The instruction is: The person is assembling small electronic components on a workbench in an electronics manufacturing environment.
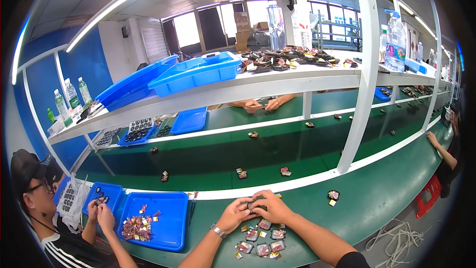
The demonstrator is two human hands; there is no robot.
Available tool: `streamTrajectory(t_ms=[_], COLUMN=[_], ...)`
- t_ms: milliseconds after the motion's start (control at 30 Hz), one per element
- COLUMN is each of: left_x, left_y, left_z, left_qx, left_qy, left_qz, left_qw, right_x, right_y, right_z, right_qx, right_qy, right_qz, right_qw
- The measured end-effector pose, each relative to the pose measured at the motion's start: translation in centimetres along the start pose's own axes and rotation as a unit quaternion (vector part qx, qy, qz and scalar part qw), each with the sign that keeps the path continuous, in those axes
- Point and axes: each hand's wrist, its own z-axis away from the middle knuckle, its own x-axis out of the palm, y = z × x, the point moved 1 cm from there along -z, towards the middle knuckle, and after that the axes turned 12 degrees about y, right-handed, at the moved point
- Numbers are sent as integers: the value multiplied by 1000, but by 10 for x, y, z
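Just above the near green bench, my left hand (233,216) and my right hand (271,207) are closed together around a small dark-edged part (251,207). Its details are mostly covered by the fingers. Below them, between my forearms, lies a group of several small clear-and-black electronic units (264,249) with reddish wiring and white-yellow tabs. To the left of my left arm stands a blue tray (171,240) with a heap of small red-and-yellow wired pieces (139,227) in it.
A conveyor belt (208,158) carrying scattered units runs behind a white rail. One unit (333,196) lies right of my hands. A co-worker (37,203) sits at left beside another blue tray (115,193). Overhead, a white shelf (208,88) holds trays, bottles and piled units; an upright post (364,79) supports it.
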Motion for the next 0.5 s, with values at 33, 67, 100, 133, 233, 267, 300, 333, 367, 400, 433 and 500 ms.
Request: streamTrajectory(t_ms=[33,67,100,133,233,267,300,333,367,400,433,500], left_x=[0,1,1,0,-1,1,1,1,0,-2,-4,-6], left_y=[0,0,0,-2,-3,-2,-1,-1,-3,-4,-5,-7], left_z=[1,1,1,1,0,0,1,1,0,-1,-2,-3], left_qx=[0,4,8,8,-24,-24,-17,-11,-11,2,15,19], left_qy=[0,0,0,0,20,19,14,9,9,11,14,12], left_qz=[0,-8,-15,-16,-27,-28,-11,6,5,1,-3,-14], left_qw=[1000,1000,1000,1000,999,999,1000,1000,1000,1000,1000,1000], right_x=[0,0,0,0,-2,-2,-2,-2,-1,0,2,3], right_y=[0,-1,-1,-2,-2,-1,0,1,3,5,7,8], right_z=[0,1,1,1,1,1,1,2,2,1,1,1], right_qx=[-1,-1,-5,-10,-10,-11,-7,-3,-3,14,31,39], right_qy=[-2,-2,-10,-19,-37,-35,-28,-21,-20,-19,-17,-16], right_qz=[0,0,1,2,-21,-20,-33,-45,-45,-73,-100,-117], right_qw=[1000,1000,1000,1000,999,999,999,999,999,997,994,992])
